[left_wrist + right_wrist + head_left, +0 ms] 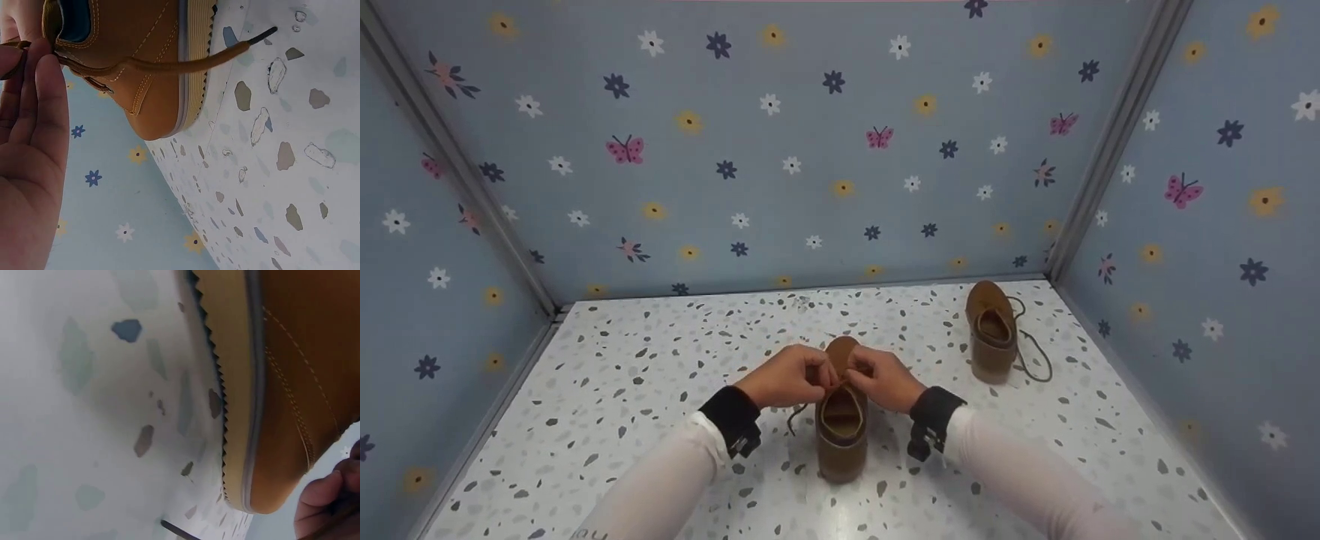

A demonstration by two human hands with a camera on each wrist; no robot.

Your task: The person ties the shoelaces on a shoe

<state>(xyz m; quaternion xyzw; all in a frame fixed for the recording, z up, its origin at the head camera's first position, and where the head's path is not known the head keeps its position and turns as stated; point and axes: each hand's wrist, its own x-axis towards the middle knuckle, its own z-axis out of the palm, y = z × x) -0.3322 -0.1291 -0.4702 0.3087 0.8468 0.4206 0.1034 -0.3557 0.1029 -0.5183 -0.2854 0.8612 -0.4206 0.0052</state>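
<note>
A brown lace-up shoe [841, 454] stands upright on the speckled surface, toe pointing away from me. Over its lacing my left hand [789, 377] pinches the shoelace; in the left wrist view a bit of lace loops between thumb and fingers. One loose lace end [169, 66] with a dark tip hangs across the shoe's side. From the other side my right hand [887, 380] pinches the lace close to the left fingertips. Only a few curled fingers of it show in the right wrist view, beside the shoe toe [270, 489]. The hands hide the knot area.
A second brown shoe [991, 360] stands farther back on the right, its loose lace [1042, 360] trailing on the surface. Flower-patterned panels [810, 150] enclose the white speckled surface [660, 450] at the back and both sides.
</note>
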